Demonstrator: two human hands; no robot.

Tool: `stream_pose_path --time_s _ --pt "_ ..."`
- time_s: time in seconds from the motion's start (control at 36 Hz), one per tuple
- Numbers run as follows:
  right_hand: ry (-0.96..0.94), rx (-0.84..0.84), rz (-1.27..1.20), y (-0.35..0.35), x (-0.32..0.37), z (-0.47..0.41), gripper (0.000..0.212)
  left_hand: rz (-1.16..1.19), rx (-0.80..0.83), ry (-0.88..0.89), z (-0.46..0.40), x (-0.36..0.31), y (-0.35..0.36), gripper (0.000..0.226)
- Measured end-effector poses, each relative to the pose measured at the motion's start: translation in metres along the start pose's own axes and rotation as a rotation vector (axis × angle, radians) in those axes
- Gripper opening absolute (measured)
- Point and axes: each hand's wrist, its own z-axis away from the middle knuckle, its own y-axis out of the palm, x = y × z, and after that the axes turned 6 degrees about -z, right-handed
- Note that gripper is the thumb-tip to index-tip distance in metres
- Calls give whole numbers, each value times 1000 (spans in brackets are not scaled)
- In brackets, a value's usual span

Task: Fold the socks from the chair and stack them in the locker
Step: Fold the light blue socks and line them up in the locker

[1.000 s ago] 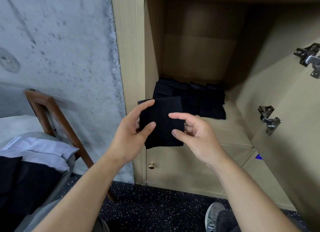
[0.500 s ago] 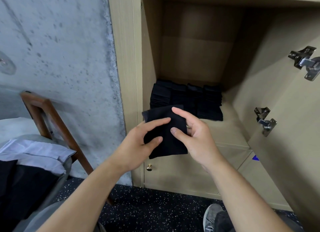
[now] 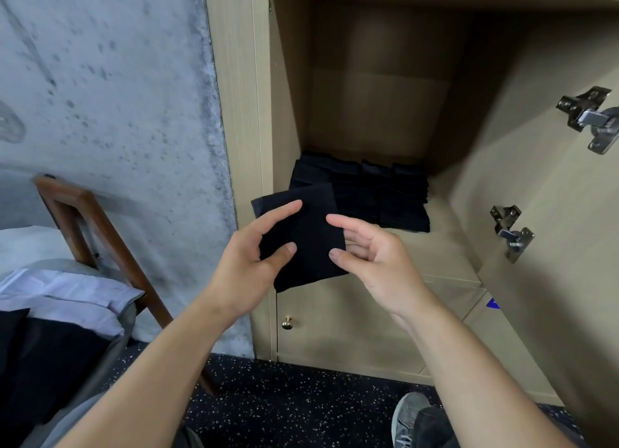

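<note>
- Head view: left hand (image 3: 248,263) pinches a folded black sock (image 3: 308,233) between thumb and forefinger, in front of the locker (image 3: 385,112) opening.
- Right hand (image 3: 375,263) pinches the sock's right edge, its other fingers behind the cloth.
- Speckled dark floor (image 3: 284,397), concrete wall (image 3: 117,96), wooden chair (image 3: 100,226) at left.
- Locker shelf holds rows of stacked black socks (image 3: 375,193); its door stands open.

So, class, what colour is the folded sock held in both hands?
Plain black folded sock, clearest in the head view.

Concrete wall (image 3: 117,112) — hinges (image 3: 589,119), grey shoe (image 3: 407,421).
</note>
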Motion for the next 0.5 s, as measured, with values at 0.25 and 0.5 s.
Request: stream_pose_path --time_s 0.25,0.5 --pt "-13 -222 -57 -22 -3 -16 53 -5 88 -40 -8 5 25 55" --pt "103 -250 -141 -47 -18 -42 43 -107 82 -47 -64 34 54 60"
